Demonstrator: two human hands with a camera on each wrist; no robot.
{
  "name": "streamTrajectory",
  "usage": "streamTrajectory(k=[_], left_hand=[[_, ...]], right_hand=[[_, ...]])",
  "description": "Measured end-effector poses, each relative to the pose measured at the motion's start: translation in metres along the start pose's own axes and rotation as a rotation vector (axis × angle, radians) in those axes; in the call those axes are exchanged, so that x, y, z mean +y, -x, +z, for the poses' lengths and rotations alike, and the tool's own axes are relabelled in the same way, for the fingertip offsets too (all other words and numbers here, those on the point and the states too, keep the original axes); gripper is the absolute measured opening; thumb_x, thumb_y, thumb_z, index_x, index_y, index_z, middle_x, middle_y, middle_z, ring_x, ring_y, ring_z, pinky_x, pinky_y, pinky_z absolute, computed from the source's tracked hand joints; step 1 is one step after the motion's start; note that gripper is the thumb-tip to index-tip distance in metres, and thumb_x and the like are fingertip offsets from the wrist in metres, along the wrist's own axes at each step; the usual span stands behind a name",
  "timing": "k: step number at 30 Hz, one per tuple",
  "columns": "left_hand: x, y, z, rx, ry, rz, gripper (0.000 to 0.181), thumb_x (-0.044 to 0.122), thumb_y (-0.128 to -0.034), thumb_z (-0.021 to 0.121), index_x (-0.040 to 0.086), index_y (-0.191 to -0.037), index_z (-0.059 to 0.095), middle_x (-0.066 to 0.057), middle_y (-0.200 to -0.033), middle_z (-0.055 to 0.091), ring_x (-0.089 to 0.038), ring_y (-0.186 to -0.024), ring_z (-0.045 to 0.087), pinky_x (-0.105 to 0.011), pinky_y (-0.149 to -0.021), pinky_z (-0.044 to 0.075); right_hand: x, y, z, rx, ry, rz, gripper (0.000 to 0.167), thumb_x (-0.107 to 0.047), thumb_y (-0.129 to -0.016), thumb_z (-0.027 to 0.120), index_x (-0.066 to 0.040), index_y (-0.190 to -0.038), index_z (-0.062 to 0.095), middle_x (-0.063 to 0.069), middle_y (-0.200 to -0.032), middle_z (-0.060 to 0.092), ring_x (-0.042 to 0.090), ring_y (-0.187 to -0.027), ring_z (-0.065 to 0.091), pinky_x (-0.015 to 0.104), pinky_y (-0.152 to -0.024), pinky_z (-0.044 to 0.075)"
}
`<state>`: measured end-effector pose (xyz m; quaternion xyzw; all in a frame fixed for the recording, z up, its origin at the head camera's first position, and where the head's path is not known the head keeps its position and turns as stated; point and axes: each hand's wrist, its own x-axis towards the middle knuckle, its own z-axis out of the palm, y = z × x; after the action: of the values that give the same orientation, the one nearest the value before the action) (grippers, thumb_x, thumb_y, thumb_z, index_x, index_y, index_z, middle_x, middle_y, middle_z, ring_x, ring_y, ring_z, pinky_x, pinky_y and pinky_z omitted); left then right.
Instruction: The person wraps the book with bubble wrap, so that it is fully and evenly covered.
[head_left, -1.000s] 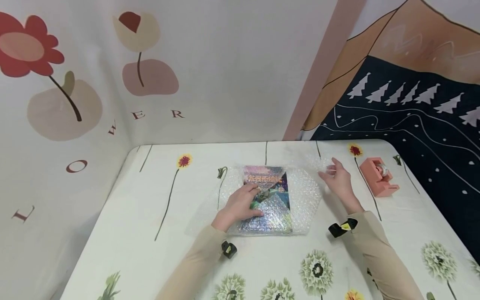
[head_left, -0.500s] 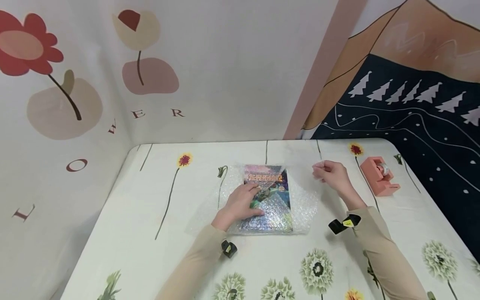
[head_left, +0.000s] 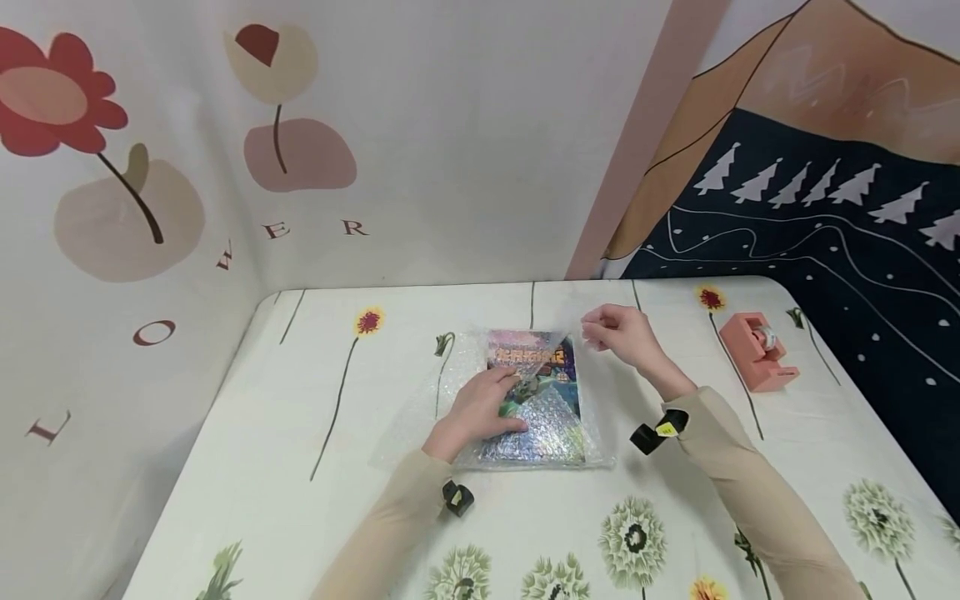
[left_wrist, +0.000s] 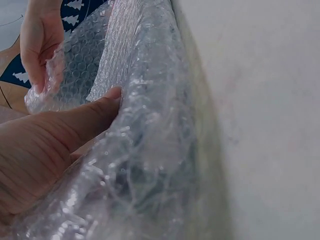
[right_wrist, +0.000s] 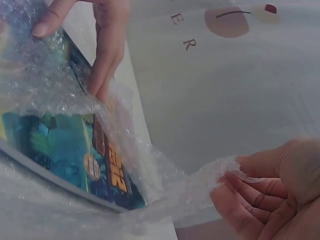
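Head view: the left hand [head_left: 482, 410], fingers apart, rests on bubble wrap [head_left: 461, 358] over a book [head_left: 558, 385] lying on the table [head_left: 277, 417]. Left wrist: its thumb [left_wrist: 92, 117] seems, through the blur, to press the wrap. Right wrist: the right hand [right_wrist: 270, 192] pinches the wrap's raised edge.

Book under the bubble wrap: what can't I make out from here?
Head: the middle left of the book's cover, behind the left hand; lower cover blurred by bubble wrap.
Right wrist: the cover's bottom end, cut off by the picture's left edge.
Left wrist: the cover's artwork, hidden by bubble wrap.
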<state>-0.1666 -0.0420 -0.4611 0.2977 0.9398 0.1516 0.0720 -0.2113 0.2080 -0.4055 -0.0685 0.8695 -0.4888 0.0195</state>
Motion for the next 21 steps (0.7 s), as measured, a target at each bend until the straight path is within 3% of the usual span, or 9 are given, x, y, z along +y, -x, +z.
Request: streamTrajectory(k=[13,21], left_hand=[[-0.001,0.0,0.0,0.004,-0.002,0.003,0.077,0.046,-0.0757,0.074,0.0,-0.132,0.051,-0.012,-0.141,0.044,-0.027,-0.129,0.041,-0.036,-0.107,0.031],[-0.001,0.0,0.0,0.003,0.002,0.006,0.077,0.046,-0.0765,0.074,-0.001,-0.132,0.05,-0.013,-0.141,0.044,-0.027,-0.129,0.04,-0.036,-0.107,0.032]], right_hand=[[-0.018,-0.02,0.036,-0.078,0.062,-0.077,0.011,-0.004,-0.089,0.06,0.005,-0.092,0.066,0.013,-0.075,0.065,0.02,-0.062,0.062,0.032,-0.058,0.055],[-0.022,-0.029,0.06,-0.136,0.159,-0.083,0.01,-0.004,-0.089,0.061,0.004,-0.088,0.067,0.011,-0.071,0.065,0.021,-0.055,0.06,0.025,-0.047,0.047]])
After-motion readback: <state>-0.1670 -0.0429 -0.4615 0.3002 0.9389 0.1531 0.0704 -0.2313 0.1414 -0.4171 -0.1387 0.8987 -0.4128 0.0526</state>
